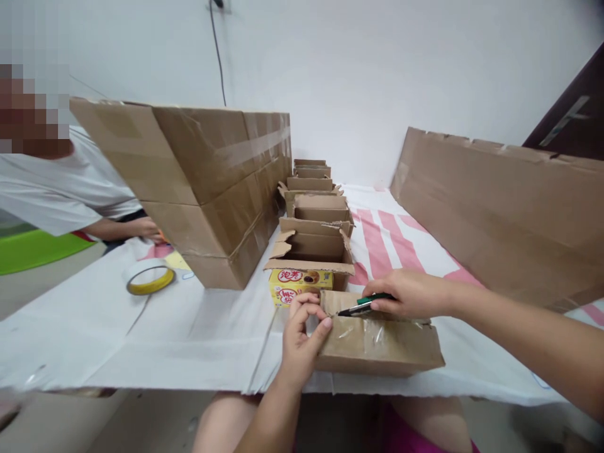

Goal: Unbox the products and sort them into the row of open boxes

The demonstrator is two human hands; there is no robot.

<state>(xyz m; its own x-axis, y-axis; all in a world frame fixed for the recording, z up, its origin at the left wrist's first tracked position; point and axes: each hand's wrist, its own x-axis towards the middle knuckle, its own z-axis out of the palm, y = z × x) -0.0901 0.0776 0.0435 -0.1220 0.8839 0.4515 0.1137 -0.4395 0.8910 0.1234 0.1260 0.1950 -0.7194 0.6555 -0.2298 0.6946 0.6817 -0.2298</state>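
Note:
A small closed cardboard box (377, 343), taped on top, lies at the near edge of the white-covered table (141, 340). My left hand (304, 336) grips the box's left end, thumb on its top. My right hand (410, 294) holds a green pen (363, 306) in a pinch, its tip resting on the box's top near the left corner. A yellow snack box (292, 286) stands just behind the cardboard box.
A row of small open cardboard boxes (314, 233) runs back toward the wall. Large taped cartons (207, 189) stand on the left, and a flat cardboard sheet (504, 214) leans on the right. A yellow tape roll (150, 277) lies at left. Another person in a white shirt (61, 189) sits at far left.

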